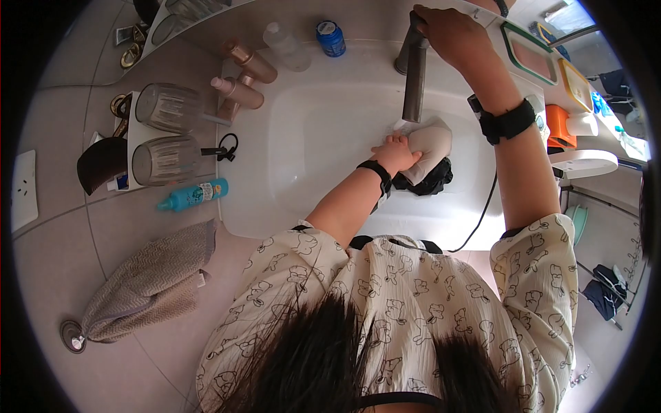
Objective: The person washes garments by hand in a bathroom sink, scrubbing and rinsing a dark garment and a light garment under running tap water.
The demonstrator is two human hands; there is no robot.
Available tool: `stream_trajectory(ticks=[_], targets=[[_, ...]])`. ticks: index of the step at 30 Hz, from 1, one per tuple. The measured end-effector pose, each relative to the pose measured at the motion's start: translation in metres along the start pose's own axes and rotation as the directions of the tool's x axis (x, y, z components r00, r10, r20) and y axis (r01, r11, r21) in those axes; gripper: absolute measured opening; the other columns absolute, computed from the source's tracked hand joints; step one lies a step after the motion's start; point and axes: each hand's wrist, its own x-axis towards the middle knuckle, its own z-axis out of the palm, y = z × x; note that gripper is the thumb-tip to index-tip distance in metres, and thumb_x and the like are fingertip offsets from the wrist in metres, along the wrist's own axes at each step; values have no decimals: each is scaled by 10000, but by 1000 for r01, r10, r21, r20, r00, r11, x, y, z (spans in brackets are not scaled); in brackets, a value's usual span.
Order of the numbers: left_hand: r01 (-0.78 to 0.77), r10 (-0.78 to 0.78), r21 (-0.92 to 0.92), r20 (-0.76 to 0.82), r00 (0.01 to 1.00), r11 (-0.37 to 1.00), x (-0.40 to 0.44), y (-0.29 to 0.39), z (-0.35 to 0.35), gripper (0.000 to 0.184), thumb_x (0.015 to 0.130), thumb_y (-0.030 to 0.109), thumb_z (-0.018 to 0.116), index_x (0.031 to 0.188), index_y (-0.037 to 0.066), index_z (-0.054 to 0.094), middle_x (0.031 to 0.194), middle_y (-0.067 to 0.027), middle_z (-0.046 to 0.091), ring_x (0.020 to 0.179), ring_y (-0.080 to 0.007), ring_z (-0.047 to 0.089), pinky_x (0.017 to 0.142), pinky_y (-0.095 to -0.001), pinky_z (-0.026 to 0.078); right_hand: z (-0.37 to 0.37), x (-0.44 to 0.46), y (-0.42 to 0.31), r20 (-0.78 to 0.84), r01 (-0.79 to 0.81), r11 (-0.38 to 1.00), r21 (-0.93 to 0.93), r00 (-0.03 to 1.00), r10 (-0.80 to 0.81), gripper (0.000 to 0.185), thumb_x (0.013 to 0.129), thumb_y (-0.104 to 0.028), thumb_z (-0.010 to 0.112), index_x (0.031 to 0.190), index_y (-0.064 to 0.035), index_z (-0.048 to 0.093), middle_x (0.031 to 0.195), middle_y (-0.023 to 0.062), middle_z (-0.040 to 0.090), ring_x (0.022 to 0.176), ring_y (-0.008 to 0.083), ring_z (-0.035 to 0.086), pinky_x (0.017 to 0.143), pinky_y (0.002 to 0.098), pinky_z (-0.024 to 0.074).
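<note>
In the white sink (310, 110), my left hand (396, 154) grips the edge of a smooth beige padded cloth (432, 146), its thumb lying over the near side. A bunched black cloth (428, 180) lies against it on the sink bottom. The dark metal faucet (414, 79) stands at the back, its spout end just above the beige cloth. Up at the faucet's top, my right hand (456, 36) is closed around the lever, with most of the lever hidden by the fingers. Whether water is running is hard to make out.
Along the back left rim stand a blue jar (330, 38), a clear bottle (287, 47) and pink bottles (251, 62). Left of the sink are glass cups (165, 160), a teal bottle (196, 195) and a hanging towel (155, 289). An orange holder (560, 126) stands right.
</note>
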Motion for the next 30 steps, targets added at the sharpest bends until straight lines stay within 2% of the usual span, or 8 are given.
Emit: stream_trajectory(ticks=[7, 9, 16, 18, 25, 27, 28, 30], targets=[[-18, 19, 25, -27, 999, 1000, 11, -4, 10, 733, 858, 540, 372, 1359, 32, 204, 1442, -86, 169, 1310, -269, 183, 965, -622, 273, -3, 2, -3, 26, -31, 999, 11, 999, 31, 222, 870, -221, 446, 891, -44, 579, 736, 150, 627, 715, 305, 628, 604, 399, 500], [-15, 15, 1, -24, 1000, 1000, 5, -2, 6, 732, 855, 541, 377, 1352, 29, 215, 1437, -90, 182, 1310, -273, 181, 966, -625, 269, -6, 3, -4, 84, -70, 997, 13, 994, 69, 220, 868, -217, 449, 893, -42, 580, 743, 151, 628, 714, 305, 627, 608, 400, 500], [-41, 38, -36, -67, 997, 999, 16, -8, 16, 725, 844, 537, 402, 1337, 28, 247, 1430, -101, 204, 1309, -278, 184, 957, -603, 293, -8, -1, -3, 35, -34, 998, 57, 999, 32, 206, 858, -203, 455, 892, -43, 580, 743, 155, 626, 727, 310, 625, 616, 407, 495], [-48, 44, -76, -47, 998, 996, 2, -4, 5, 712, 856, 503, 406, 1313, -25, 269, 1420, -170, 207, 1311, -315, 193, 1039, -434, 266, -10, 0, -5, 68, -59, 997, 43, 996, 56, 200, 854, -197, 457, 892, -44, 580, 744, 154, 625, 725, 311, 623, 616, 409, 493], [-46, 43, -60, -52, 998, 997, 2, -4, 5, 713, 851, 514, 408, 1318, -7, 271, 1419, -159, 217, 1313, -306, 194, 1033, -444, 274, -8, 0, -4, 81, -63, 997, 35, 995, 60, 198, 856, -195, 453, 889, -49, 583, 750, 153, 626, 728, 312, 623, 618, 409, 494], [-46, 41, -63, -71, 997, 997, 9, -7, 11, 718, 838, 534, 406, 1337, 40, 258, 1420, -109, 230, 1305, -275, 195, 950, -607, 290, -7, -1, -4, 41, -43, 997, 60, 998, 40, 194, 854, -189, 454, 886, -48, 584, 755, 153, 627, 734, 310, 625, 622, 405, 496], [-46, 41, -62, -72, 997, 997, 7, -6, 9, 718, 838, 534, 406, 1337, 40, 258, 1420, -109, 230, 1305, -275, 195, 950, -607, 290, -8, -1, -4, 41, -43, 997, 60, 998, 41, 194, 854, -189, 454, 886, -48, 584, 755, 153, 627, 734, 310, 625, 622, 405, 496], [-39, 36, -58, -45, 998, 998, 3, -4, 4, 717, 846, 513, 415, 1320, -5, 270, 1416, -156, 228, 1316, -301, 190, 1032, -445, 276, -10, -1, -5, 63, -54, 998, 29, 997, 52, 182, 848, -176, 462, 886, -49, 586, 759, 151, 628, 735, 309, 625, 624, 400, 497]])
